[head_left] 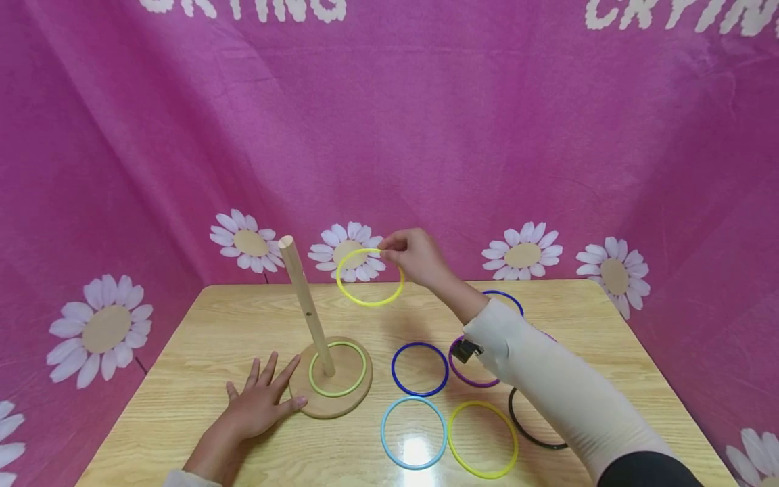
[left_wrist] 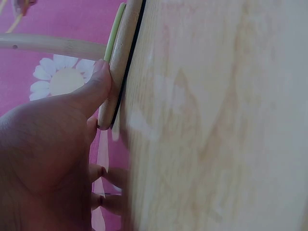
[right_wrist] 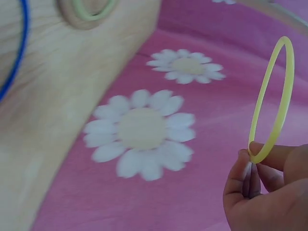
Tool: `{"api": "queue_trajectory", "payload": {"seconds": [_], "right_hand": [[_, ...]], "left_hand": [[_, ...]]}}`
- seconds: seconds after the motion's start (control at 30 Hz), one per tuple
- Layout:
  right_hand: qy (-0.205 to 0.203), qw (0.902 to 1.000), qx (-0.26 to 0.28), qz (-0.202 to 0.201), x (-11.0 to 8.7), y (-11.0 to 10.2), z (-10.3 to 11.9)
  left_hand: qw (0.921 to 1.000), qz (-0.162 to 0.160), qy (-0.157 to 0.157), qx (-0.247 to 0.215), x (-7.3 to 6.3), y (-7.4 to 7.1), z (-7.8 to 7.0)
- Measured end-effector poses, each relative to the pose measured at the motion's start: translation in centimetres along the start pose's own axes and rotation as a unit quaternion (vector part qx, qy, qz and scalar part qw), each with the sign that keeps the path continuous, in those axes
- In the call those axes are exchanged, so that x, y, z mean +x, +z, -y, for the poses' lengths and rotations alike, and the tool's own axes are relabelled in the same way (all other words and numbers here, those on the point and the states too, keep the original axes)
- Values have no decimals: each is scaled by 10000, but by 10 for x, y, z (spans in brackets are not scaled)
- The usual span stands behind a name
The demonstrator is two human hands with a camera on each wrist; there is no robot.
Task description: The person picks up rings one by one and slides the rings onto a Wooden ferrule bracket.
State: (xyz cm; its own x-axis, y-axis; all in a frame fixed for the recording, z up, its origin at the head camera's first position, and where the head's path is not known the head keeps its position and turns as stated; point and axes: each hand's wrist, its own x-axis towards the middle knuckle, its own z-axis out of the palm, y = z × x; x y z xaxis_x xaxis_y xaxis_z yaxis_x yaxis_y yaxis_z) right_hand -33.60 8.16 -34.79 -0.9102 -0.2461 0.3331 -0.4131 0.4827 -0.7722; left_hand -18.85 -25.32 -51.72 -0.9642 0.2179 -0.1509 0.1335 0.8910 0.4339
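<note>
Right grip (head_left: 415,258) pinches a yellow ring (head_left: 369,304) projecting leftward near the upright post (head_left: 308,312); spread left grip (head_left: 258,406) touches its base (head_left: 331,408).

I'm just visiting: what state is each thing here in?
Right hand: pinching raised yellow ring
Left hand: fingers spread, touching base
Raised yellow ring: aloft, off the post
Post: upright
Base: lying flat
Pale green ring: around post, on base
Light blue ring: lying flat
Near dark blue ring: lying flat
Lower yellow ring: lying flat
Purple ring: partly hidden
Black ring: partly hidden
Far dark blue ring: partly hidden
</note>
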Motion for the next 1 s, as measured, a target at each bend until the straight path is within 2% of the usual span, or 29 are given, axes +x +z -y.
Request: {"api": "queue_trajectory", "payload": {"seconds": [0.27,0.43,0.53,0.77,1.0], "right_hand": [[-144,9976,658,-188,4,-11,45],[-214,9925,1157,-319,6,-15,68],[-244,9910,1264,-353,6,-15,82],[-442,9935,966,-396,5,-3,106],[-520,9963,623,-269,5,16,104]], "left_hand": [[10000,-38,-36,29,2,3,3],[9999,109,-108,-3,-1,-3,-4],[9997,167,-149,39,-3,-5,-8],[9999,88,-80,0,-1,-2,-4],[9999,83,-83,46,0,-2,-2]]}}
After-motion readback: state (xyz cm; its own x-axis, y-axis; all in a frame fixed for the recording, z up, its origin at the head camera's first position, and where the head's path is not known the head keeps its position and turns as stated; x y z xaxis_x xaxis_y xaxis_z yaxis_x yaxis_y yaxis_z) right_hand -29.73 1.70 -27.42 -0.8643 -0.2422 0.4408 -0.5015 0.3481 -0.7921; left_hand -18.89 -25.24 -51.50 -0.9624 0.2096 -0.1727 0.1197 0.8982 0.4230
